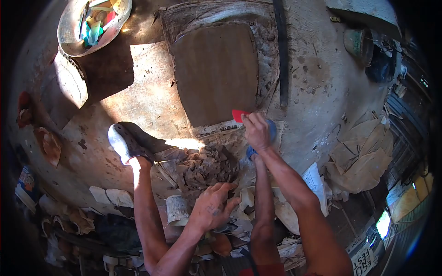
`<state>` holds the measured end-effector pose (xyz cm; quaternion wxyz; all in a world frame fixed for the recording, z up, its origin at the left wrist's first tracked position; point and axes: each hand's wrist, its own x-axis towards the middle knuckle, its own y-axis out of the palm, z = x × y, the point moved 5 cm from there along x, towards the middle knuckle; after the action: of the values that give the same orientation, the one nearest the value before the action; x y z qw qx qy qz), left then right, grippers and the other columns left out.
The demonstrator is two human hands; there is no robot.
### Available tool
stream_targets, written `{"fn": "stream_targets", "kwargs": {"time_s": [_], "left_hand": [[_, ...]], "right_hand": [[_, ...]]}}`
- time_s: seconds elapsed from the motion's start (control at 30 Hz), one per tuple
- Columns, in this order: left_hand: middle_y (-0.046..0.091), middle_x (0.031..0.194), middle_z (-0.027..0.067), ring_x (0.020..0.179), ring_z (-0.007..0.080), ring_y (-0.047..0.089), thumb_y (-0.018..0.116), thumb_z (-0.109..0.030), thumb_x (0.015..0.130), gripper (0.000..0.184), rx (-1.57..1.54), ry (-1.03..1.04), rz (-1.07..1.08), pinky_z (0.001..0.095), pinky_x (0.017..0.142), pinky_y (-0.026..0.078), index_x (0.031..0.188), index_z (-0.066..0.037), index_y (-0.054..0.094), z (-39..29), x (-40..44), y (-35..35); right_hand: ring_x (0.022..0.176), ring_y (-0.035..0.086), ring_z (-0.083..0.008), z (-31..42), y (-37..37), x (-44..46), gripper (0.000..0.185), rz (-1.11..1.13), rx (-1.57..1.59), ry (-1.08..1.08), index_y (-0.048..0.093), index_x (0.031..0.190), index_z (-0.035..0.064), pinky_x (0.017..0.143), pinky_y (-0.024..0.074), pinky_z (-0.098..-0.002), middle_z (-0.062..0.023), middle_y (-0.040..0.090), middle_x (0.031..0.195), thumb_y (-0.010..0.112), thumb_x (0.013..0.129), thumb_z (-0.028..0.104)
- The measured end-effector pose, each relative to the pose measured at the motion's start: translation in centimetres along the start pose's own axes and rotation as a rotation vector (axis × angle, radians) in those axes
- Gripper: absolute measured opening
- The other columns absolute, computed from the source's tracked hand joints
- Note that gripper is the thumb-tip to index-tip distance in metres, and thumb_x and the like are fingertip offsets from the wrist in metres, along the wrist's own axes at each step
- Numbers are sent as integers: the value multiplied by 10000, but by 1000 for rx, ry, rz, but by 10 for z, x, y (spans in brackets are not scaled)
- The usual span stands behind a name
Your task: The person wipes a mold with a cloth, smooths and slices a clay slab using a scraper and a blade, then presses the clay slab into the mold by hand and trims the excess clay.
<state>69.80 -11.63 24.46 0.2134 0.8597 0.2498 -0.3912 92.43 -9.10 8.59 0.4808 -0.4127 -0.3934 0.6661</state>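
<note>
A flat, brown, roughly rectangular slab that looks like clay (216,73) lies on a worn cloth (202,16) on the floor. My right hand (256,132) is closed on a small red scraper (239,115), which sits at the slab's near right corner. Whether its edge touches the slab I cannot tell. My left hand (214,206) hangs with fingers apart and nothing in it, close to a heap of torn, crumpled clay pieces (207,168). Beside that hand stands a whitish, stained tub (177,210).
My shod feet flank the heap, with a clog (124,142) on the left. A dark flat bar (281,55) lies right of the slab. At upper left is a round basin (69,43) of small tools. Crumpled brown sacking (363,154) and a green pot (358,46) lie right.
</note>
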Motion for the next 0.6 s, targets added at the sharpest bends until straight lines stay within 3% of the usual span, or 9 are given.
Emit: {"fn": "stream_targets", "kwargs": {"time_s": [0.1,0.17,0.27,0.37,0.43,0.5,0.6], "left_hand": [[679,1226,190,1150,420,653,702,-361,984,453,2,23,31,492,982,526,1303,-49,627,-1,-5,6],[679,1226,188,1154,422,651,699,-366,985,452,-15,23,47,496,984,525,1301,-51,626,-2,-10,7],[680,1219,186,1151,425,650,702,-360,981,443,-29,45,13,502,982,524,1287,-48,626,-3,-14,-1],[680,1207,195,1118,432,659,717,-335,972,428,-45,87,-47,510,946,534,1279,-51,626,-2,-18,-8],[690,1154,207,1053,445,671,729,-281,965,375,-68,66,-91,493,902,550,1234,-32,649,-5,-17,-22],[696,1120,211,1027,430,682,720,-253,964,330,-83,81,-147,493,880,555,1192,-21,665,1,-16,-32],[706,1052,209,972,390,710,714,-206,967,278,-138,66,-264,454,843,569,1136,12,686,5,-14,-49]], "right_hand": [[874,670,-270,9,0,-6,167,44,168,86,753,1024,25,719,545,-429,-78,661,902,702,867,-2],[858,674,-291,1,-17,3,182,-153,126,478,754,1027,33,719,539,-440,-93,653,891,690,867,-27],[854,683,-308,-2,9,2,231,-210,41,608,758,1046,38,719,536,-445,-113,645,898,702,834,-33],[821,665,-341,48,23,12,348,-190,44,584,761,1112,46,721,524,-477,-146,646,906,681,793,-68],[861,682,-350,91,49,13,252,-143,86,520,758,1048,30,752,563,-463,-140,642,928,715,804,-14],[806,639,-306,137,55,20,342,-167,123,473,718,1098,42,676,526,-455,-100,603,867,678,778,-71],[742,632,-302,186,76,25,191,-131,221,367,725,984,37,625,515,-428,-91,587,808,706,807,-34]]}}
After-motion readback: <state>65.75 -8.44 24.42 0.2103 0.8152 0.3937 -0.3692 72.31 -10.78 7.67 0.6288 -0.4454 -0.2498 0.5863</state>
